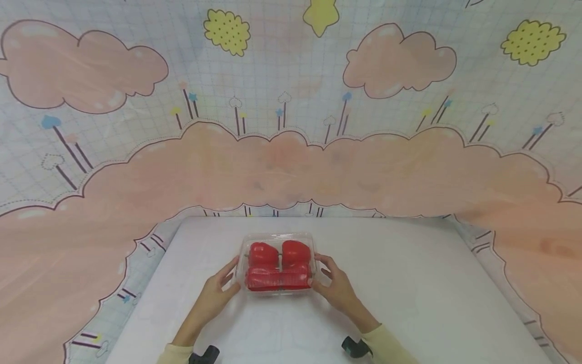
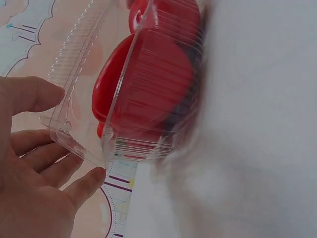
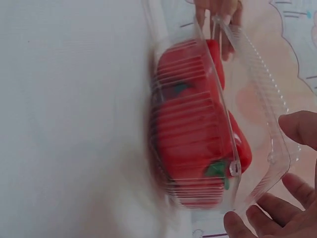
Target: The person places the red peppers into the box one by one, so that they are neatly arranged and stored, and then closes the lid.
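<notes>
A clear plastic clamshell box [image 1: 278, 236] with red bell peppers [image 1: 296, 253] inside sits on the white table between both hands. At its left side, my left hand [image 1: 212, 296] holds the edge, thumb and fingers to either side of the rim in the left wrist view. My right hand [image 1: 338, 290] grips the opposite side the same way. The wrist views show the lid [image 3: 270, 114] tilted away from the ribbed base. One pepper's green stem [image 3: 216, 169] shows through the plastic in the right wrist view.
The white table [image 1: 409, 283] spreads out around the box. Behind and beside it hangs a cloth [image 1: 291, 172] printed with clouds and stars. Black wrist devices [image 1: 356, 347] show by the pale yellow sleeves [image 1: 391, 345].
</notes>
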{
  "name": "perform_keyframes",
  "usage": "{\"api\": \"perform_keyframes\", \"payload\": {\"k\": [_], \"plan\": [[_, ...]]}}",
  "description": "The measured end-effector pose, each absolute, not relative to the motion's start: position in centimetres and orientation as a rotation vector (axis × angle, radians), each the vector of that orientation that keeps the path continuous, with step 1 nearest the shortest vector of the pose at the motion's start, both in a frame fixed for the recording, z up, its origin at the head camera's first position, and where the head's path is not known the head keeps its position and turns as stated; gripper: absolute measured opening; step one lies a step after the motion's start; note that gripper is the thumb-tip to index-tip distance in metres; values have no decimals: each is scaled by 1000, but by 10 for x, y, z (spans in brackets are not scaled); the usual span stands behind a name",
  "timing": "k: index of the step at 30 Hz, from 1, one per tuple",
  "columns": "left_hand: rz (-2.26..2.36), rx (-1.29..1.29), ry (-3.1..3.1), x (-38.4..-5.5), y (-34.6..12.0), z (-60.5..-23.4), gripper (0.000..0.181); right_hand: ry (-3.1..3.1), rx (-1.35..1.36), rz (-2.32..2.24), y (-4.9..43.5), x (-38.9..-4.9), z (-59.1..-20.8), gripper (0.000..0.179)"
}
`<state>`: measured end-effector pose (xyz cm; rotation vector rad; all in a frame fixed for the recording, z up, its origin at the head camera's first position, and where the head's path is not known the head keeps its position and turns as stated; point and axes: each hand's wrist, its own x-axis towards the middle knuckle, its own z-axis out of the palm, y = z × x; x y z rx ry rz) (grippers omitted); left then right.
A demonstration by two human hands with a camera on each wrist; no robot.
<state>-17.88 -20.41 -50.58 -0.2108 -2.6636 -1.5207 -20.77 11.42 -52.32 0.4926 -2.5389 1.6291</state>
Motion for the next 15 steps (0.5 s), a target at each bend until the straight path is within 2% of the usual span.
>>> {"api": "perform_keyframes", "payload": {"k": [15], "plan": [[-1535,-176,-2648,-175,-203,-521,69,-2538,483,1627,115,-204,-539,54]]}}
